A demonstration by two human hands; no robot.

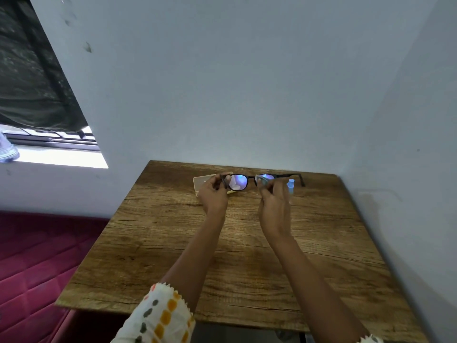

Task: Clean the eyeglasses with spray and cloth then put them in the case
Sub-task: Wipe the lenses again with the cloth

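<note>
The person is holding the eyeglasses point(238, 181) up in both hands, just above the far end of the wooden table point(222, 256). The left hand point(213, 194) is gripping the left end of the dark frame, with its fingers curled round the hinge area. The right hand point(274, 206) is pinching the right lens between thumb and fingertips. Something pale is lying over that lens, and it looks like the cloth point(261, 179), though it is small and blurred from here. The lenses are catching a bluish reflection, and 1 temple arm is sticking out to the right.

A small blue spray bottle point(291, 186) is standing on the table just beside the right hand, partly hidden by it. A cream case point(204, 181) is lying on the table behind the left hand, which is covering its near side.

The table is sitting in a corner between 2 pale walls point(222, 82). A window point(61, 154) with a dark curtain point(32, 78) is showing at the left, and a red quilted mattress point(37, 256) is lying below it. A white sleeve point(160, 315) with orange and grey spots is covering the left forearm.
</note>
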